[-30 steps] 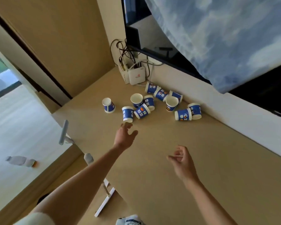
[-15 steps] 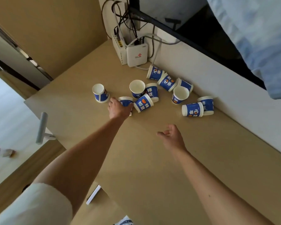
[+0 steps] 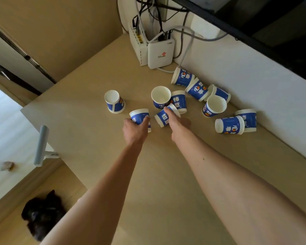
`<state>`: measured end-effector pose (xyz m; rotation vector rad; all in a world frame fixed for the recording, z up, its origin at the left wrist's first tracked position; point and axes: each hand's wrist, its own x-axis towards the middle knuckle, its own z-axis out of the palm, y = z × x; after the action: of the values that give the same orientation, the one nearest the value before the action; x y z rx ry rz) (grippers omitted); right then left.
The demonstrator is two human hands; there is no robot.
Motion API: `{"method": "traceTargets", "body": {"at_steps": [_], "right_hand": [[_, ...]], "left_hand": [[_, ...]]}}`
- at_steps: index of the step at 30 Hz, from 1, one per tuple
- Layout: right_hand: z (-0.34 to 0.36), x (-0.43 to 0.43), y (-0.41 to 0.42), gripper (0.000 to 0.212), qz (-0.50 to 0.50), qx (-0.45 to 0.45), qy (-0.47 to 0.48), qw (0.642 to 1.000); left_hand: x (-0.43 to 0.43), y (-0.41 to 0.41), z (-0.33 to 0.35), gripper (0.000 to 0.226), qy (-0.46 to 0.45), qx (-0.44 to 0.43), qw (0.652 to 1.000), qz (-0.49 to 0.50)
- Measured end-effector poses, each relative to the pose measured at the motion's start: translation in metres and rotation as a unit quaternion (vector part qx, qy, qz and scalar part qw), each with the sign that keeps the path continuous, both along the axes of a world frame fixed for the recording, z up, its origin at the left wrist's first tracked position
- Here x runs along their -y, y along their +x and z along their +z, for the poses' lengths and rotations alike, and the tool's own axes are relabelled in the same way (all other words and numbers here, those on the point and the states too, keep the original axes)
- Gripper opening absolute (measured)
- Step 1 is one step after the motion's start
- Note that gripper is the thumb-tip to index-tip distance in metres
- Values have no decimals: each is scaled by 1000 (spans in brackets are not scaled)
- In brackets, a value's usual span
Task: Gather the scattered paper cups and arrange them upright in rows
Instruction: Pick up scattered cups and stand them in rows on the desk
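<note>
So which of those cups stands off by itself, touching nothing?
The cup farthest left. It stands alone with bare table around it, while the others crowd together near the wall or sit under the left hand and right hand.

A big tan bench (image 3: 166, 174) is filling most of the room. At its far corner two white boxes are standing side by side: a flat one (image 3: 160, 53) with a small red mark on it, and a thin one (image 3: 137, 48) just to its left. Black and grey cables (image 3: 159, 18) are hanging down the white wall (image 3: 254, 71) into them. Off the left edge a pale blue handle (image 3: 40, 145) is sticking up. Something black and blurry (image 3: 42, 216) is lying on the wooden floor (image 3: 11, 227) below.
</note>
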<state>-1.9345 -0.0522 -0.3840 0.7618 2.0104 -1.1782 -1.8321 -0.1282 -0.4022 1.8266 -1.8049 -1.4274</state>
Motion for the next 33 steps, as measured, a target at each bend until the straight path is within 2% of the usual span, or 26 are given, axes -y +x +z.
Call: {"method": "traceTargets", "body": {"at_steps": [4, 6, 11, 18, 28, 33], "right_hand": [[-13, 14, -2, 109, -1, -52, 55, 997], [-19, 15, -2, 101, -7, -83, 37, 996], [-14, -24, 9, 77, -18, -94, -15, 995], [23, -153, 43, 58, -9, -176, -72, 982], [58, -350, 86, 57, -63, -256, -64, 963], [64, -442, 104, 55, -80, -286, -64, 953]], "left_hand": [[-18, 10, 9, 53, 11, -42, 998, 47], [-23, 15, 12, 53, 2, -52, 997, 56], [-39, 28, 21, 56, -30, -78, 996, 41], [-99, 38, 44, 47, -33, -121, 986, -113], [-245, 36, 79, 59, -45, -182, 928, -322], [-321, 42, 88, 58, -47, -199, 907, -368]]}}
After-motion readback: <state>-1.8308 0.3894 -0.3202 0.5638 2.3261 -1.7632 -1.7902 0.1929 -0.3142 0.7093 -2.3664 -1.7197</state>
